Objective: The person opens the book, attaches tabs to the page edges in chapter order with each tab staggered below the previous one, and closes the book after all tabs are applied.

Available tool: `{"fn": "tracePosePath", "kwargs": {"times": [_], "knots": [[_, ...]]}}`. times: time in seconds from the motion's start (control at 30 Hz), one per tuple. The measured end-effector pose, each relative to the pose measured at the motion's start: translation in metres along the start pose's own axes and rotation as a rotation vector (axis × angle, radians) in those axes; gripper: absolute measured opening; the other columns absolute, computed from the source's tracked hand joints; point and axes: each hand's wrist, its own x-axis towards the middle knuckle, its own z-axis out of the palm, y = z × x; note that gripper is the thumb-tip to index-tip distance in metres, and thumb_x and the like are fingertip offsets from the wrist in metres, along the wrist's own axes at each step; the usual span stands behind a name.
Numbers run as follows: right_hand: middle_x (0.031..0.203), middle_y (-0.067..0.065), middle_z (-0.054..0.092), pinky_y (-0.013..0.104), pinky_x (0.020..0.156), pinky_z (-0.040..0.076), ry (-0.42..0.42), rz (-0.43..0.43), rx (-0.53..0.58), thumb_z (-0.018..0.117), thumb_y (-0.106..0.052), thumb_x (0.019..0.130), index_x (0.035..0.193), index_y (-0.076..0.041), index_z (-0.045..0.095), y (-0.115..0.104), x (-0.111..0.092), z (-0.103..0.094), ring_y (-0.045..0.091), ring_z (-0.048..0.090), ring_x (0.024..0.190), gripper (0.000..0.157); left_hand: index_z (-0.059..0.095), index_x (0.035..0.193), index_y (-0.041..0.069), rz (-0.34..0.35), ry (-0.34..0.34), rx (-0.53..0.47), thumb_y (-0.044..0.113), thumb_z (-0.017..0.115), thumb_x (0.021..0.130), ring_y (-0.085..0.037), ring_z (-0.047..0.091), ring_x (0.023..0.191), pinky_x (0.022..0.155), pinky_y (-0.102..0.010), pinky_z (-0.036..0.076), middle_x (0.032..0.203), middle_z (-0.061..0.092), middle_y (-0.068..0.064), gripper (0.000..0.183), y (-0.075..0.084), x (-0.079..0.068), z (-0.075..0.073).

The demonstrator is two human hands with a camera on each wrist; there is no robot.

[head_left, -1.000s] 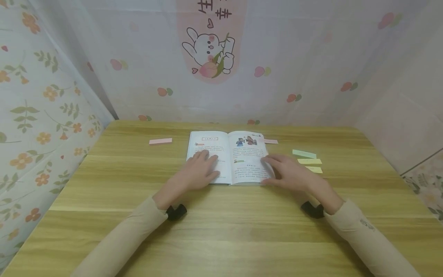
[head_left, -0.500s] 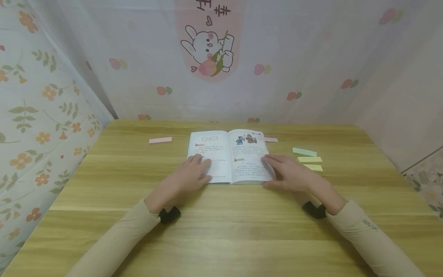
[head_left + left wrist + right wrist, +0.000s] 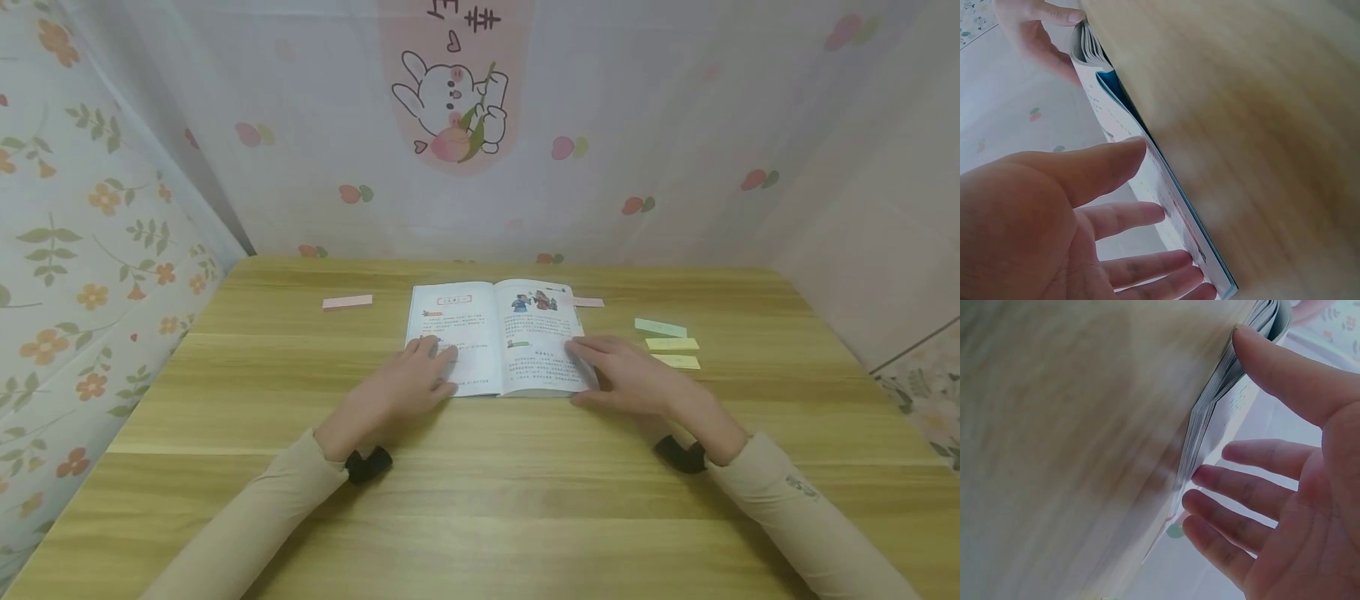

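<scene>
Left fingers (image 3: 1147, 265) and right fingers (image 3: 1244, 487), loosely extended, touch the spread book (image 3: 497, 346), its long axis sideways, top pointing away.

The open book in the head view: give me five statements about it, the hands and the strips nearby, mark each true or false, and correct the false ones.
1. The book lies open on the table. True.
2. The left hand is at the right page. False: the left hand is at the left page.
3. A coloured illustration is printed near the top of the right page. True.
4. The yellow strips lie to the left of the book. False: the yellow strips lie to its right, beyond the right hand.
5. The green strip lies apart from the book. True.
</scene>
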Motion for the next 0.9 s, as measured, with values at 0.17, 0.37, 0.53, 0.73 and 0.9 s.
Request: {"fn": "tracePosePath", "kwargs": {"times": [0.17,0.37,0.53,0.73,0.9], "knots": [[0.148,0.026,0.047,0.061,0.110,0.034,-0.018,0.010,-0.007,0.073,-0.038,0.093,0.150,0.001,0.044,-0.002,0.001,0.000,0.047,0.042,0.136,0.075,0.041,0.151,0.000,-0.003,-0.011,0.007,0.030,0.052,0.105,-0.040,0.040,0.132,0.109,-0.056,0.037,0.146,0.039,-0.026,0.056,0.001,-0.001,-0.001],[0.148,0.028,0.047,0.061,0.110,0.035,-0.024,0.008,-0.007,0.073,-0.037,0.093,0.150,0.002,0.044,-0.004,0.001,0.000,0.048,0.042,0.135,0.075,0.040,0.152,-0.001,-0.008,-0.023,0.009,0.030,0.052,0.105,-0.040,0.039,0.133,0.109,-0.057,0.036,0.147,0.038,-0.028,0.056,0.003,-0.001,-0.002],[0.147,0.028,0.047,0.061,0.109,0.036,-0.027,0.004,0.009,0.073,-0.037,0.093,0.150,0.002,0.044,-0.006,0.002,0.000,0.049,0.043,0.135,0.075,0.039,0.152,-0.001,-0.013,-0.031,0.007,0.030,0.051,0.106,-0.041,0.039,0.134,0.111,-0.057,0.035,0.147,0.038,-0.028,0.057,0.003,0.000,-0.002],[0.148,0.027,0.047,0.058,0.109,0.037,-0.041,0.021,0.035,0.074,-0.040,0.092,0.151,0.000,0.043,-0.009,0.004,0.001,0.046,0.043,0.136,0.078,0.040,0.151,-0.002,-0.003,-0.029,0.023,0.029,0.051,0.105,-0.039,0.041,0.129,0.108,-0.055,0.037,0.142,0.041,-0.027,0.056,0.003,0.001,-0.002],[0.147,0.027,0.048,0.055,0.108,0.040,-0.038,0.022,0.039,0.074,-0.040,0.092,0.151,0.001,0.042,-0.010,0.004,0.002,0.044,0.047,0.134,0.079,0.041,0.151,-0.002,-0.001,-0.031,0.025,0.029,0.050,0.105,-0.039,0.041,0.128,0.108,-0.055,0.038,0.142,0.041,-0.027,0.056,0.004,0.000,-0.002]]}}
